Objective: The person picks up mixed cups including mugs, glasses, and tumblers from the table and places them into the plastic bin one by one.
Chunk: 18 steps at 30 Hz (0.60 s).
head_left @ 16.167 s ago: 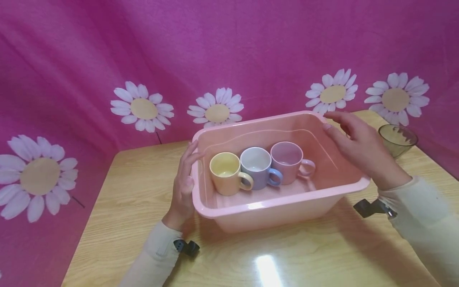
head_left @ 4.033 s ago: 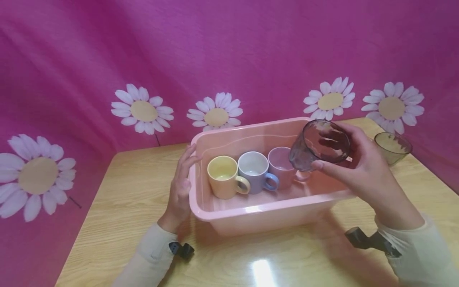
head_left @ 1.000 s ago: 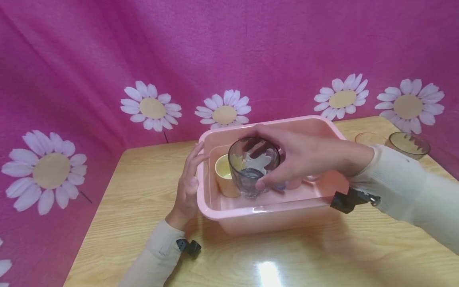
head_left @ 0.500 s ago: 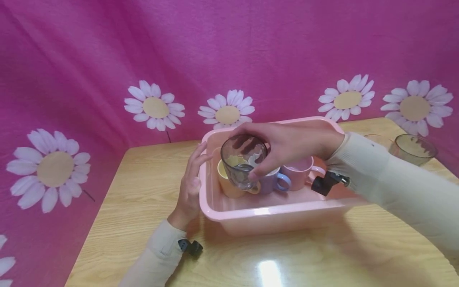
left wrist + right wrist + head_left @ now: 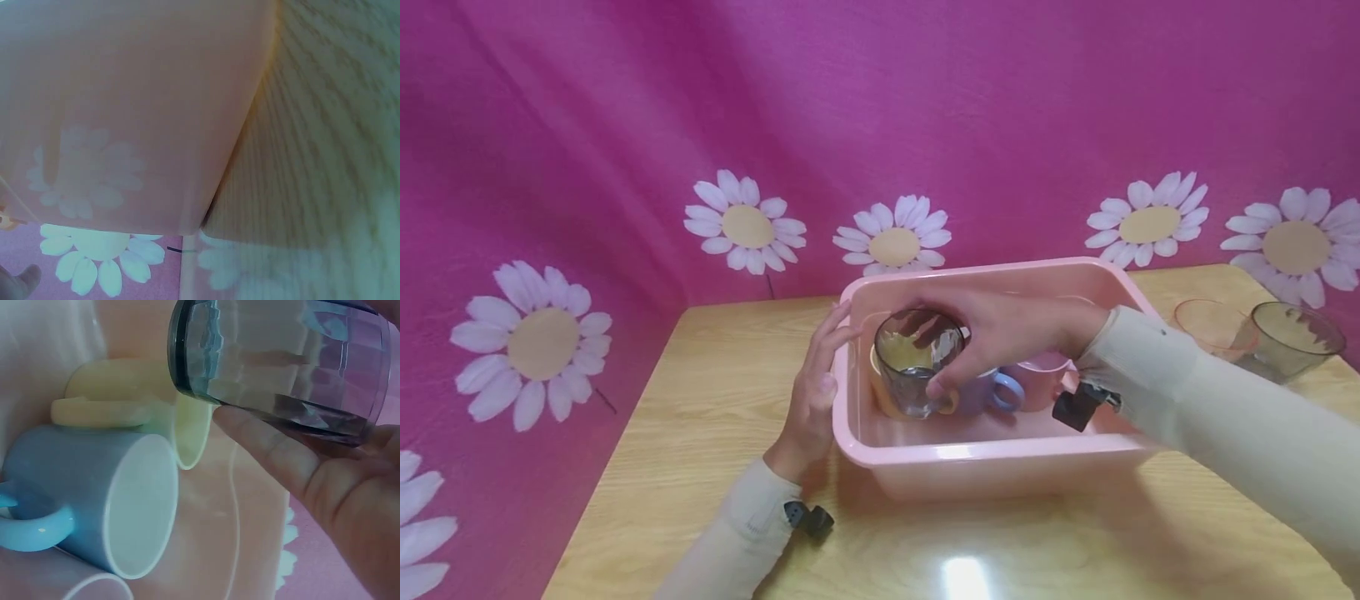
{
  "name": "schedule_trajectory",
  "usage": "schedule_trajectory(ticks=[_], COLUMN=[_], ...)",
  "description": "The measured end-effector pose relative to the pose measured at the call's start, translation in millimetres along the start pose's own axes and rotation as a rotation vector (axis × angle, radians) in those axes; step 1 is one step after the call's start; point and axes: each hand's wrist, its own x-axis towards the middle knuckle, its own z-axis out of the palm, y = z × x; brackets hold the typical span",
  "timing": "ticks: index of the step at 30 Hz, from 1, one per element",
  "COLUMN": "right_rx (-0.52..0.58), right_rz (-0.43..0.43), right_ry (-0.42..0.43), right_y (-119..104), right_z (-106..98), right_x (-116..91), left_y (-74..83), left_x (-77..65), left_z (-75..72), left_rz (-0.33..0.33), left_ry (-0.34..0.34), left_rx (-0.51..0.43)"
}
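It looks like an indoor corner, perhaps in a home, though the room itself cannot be told: a magenta hanging with soft folds and printed daisies closes off the far and left sides. Everyday mugs and a wood-grain table suggest a household; a bright reflection marks its near side.

Room lower left and bottom centre over the table; crowded basin mid-frame.
In the head view, the right hand, tinted glass and right sleeve block the way down onto the yellow mug, blue mug and pink mug. A strip of floor below the mugs leaves passage. The left hand bars the left rim; an orange-rimmed glass and smoky glass obstruct the right edge.
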Motion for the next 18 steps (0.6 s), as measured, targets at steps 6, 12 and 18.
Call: schedule_trajectory(ticks=[6, 12, 18], right_rx=[-0.043, -0.073, -0.092], right_rz=[0.042, -0.023, -0.023], right_ry=[-0.015, -0.029, -0.031], right_y=[3.0, -2.1, -23.0], right_z=[2.4, 5.8, 11.6], right_x=[-3.5, -4.5, -6.7], left_y=[2.3, 2.3, 2.4], left_x=[0.5, 0.5, -0.1], left_z=[1.1, 1.4, 2.1], left_rz=[-0.027, -0.036, -0.024], left_ry=[-0.005, -0.020, -0.011], left_rx=[0.024, 0.026, 0.025])
